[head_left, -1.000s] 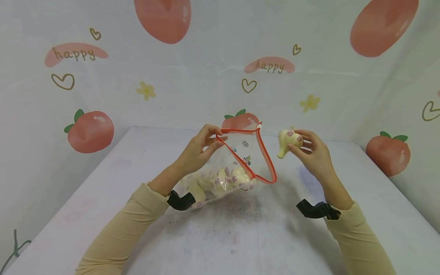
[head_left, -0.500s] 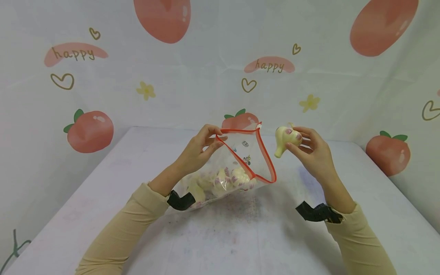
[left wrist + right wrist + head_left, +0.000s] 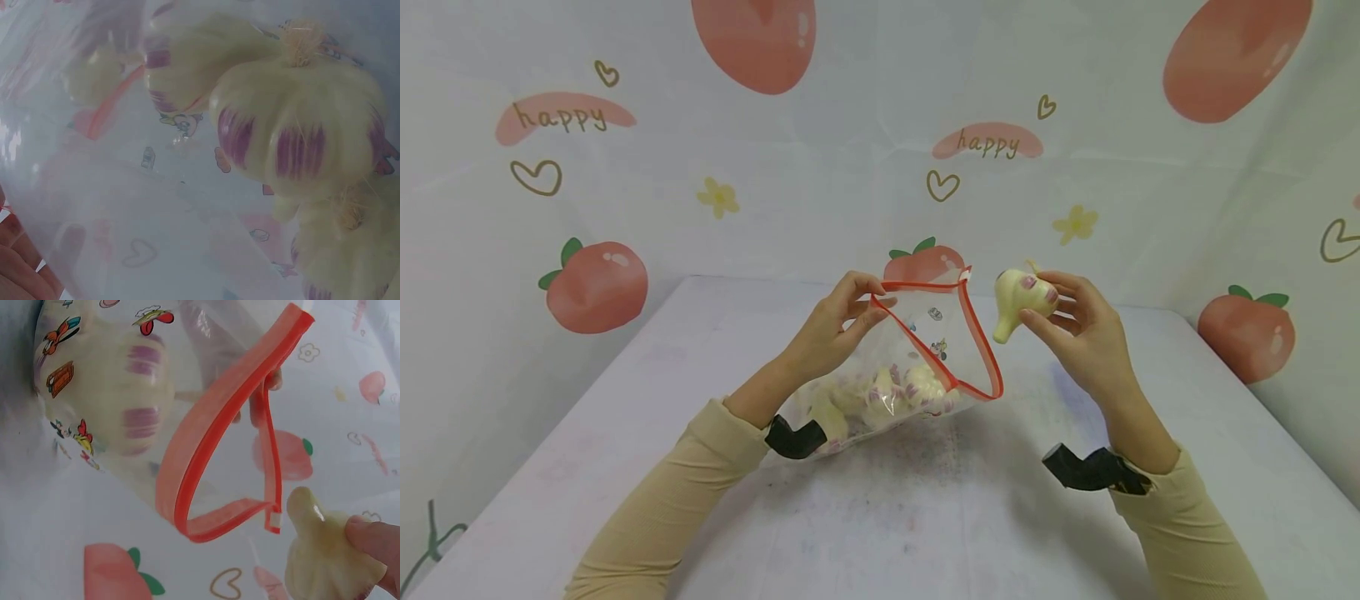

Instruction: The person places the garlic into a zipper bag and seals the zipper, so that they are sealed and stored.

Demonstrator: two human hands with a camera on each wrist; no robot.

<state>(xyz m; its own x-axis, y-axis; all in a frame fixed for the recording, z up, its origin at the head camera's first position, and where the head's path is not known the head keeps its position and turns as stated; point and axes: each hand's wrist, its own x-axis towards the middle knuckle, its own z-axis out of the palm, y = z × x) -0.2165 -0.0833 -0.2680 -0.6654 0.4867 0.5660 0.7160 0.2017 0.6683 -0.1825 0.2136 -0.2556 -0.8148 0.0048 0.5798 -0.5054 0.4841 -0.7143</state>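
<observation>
My left hand (image 3: 842, 321) pinches the red-edged rim of a clear zip bag (image 3: 891, 333), whose mouth gapes toward the right. Several garlic bulbs (image 3: 300, 131) with purple streaks lie inside the bag, seen through the plastic in the left wrist view. To the right of the mouth, my right hand (image 3: 1082, 329) holds one more garlic bulb (image 3: 1022, 296) between thumb and fingers, its stem tilted down and left. In the right wrist view this bulb is just outside the red zip edge (image 3: 206, 462), apart from it.
A white table (image 3: 880, 517) lies under the bag. Behind it hangs a white backdrop cloth (image 3: 820, 167) printed with peaches, hearts and flowers. A black bracket (image 3: 1093, 469) juts from the right wrist and a similar one (image 3: 795, 437) from the left, close over the bag.
My right hand has shifted slightly left and up with its garlic bulb, closer to the bag's mouth. The left hand and the bag keep their place.
</observation>
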